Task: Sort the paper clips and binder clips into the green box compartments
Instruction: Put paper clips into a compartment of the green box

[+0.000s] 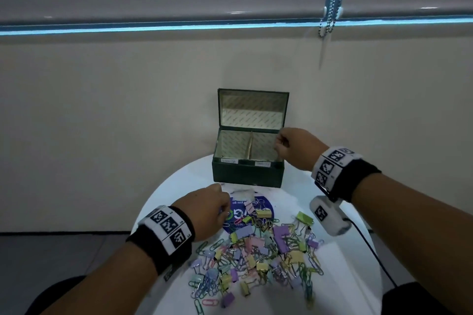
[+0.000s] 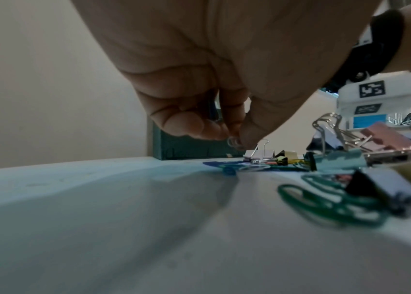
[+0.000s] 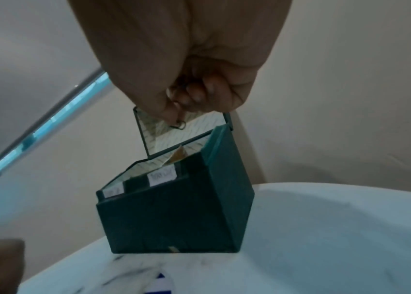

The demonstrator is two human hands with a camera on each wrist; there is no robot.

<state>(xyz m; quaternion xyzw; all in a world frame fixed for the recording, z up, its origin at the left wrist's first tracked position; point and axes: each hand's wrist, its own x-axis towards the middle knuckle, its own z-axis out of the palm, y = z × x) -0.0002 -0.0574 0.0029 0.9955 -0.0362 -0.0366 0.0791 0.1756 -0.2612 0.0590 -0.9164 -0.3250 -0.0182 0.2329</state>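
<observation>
Pinching a thin wire clip (image 3: 179, 125), the right hand (image 1: 297, 147) hangs over the green box (image 1: 247, 172)'s right compartment; its kind is hard to make out. The left hand (image 1: 204, 208) pinches a small paper clip (image 2: 234, 141) above the tabletop (image 1: 340, 289). Both look light, springy, best nipped at a loop. The pile (image 1: 258, 256) remains; compartment floors are partly hidden.
</observation>
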